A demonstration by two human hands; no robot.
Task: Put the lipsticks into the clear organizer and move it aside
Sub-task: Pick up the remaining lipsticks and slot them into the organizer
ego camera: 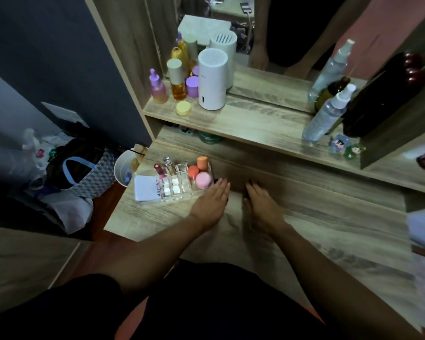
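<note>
The clear organizer [179, 190] stands at the left end of the wooden dressing table [304, 229]. A pink lipstick [159, 170] and a silver-capped lipstick [169, 165] stand upright in its back slots. Orange and pink makeup sponges [199, 175] fill its right compartment. My left hand [212, 202] lies flat with fingers together, touching the organizer's right front corner. Just to its right, my right hand [261, 204] rests palm down on the table. A small dark object [246, 199] peeks out under the right hand; what it is cannot be told.
A white card [145, 191] leans at the organizer's left. On the shelf above stand purple and amber bottles [176, 79], a white cylinder device [212, 78], spray bottles [326, 114] and a mirror [280, 33]. Bags [81, 168] and a white bin [123, 169] sit on the floor, left.
</note>
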